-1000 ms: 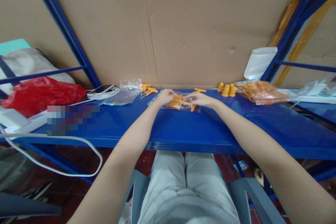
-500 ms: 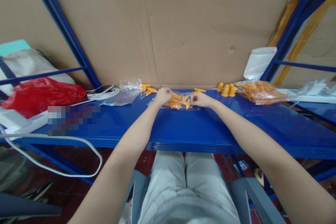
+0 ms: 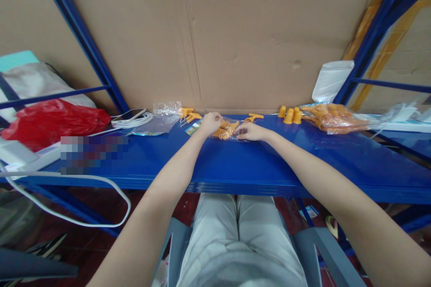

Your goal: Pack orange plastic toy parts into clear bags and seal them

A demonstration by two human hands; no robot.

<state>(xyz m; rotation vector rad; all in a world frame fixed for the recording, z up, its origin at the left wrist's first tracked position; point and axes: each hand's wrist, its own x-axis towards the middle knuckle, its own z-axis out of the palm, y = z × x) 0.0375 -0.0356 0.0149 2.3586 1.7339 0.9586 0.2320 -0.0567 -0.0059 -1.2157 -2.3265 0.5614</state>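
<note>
A clear plastic bag of orange plastic pieces lies on the blue shelf in front of me. My left hand is closed on the bag's left part, its fingertips partly hidden. At the right end, my right hand has its fingers curled together on the clear film, beside the orange pieces. Just behind the right hand lies a loose orange T-shaped handle. Left of my left hand are orange handles with metal spirals, like corkscrews. Several orange thimble-shaped caps stand to the right.
A fuller bag of orange pieces lies at the right. To the left are flat clear bags, a coiled white cable and a red plastic bag. Cardboard backs the blue shelf; blue posts stand at both sides.
My right hand has shifted slightly left, over the bag's right end. The orange pieces sit further left in the bag, and more of the loose handle shows. My left hand stays put.
</note>
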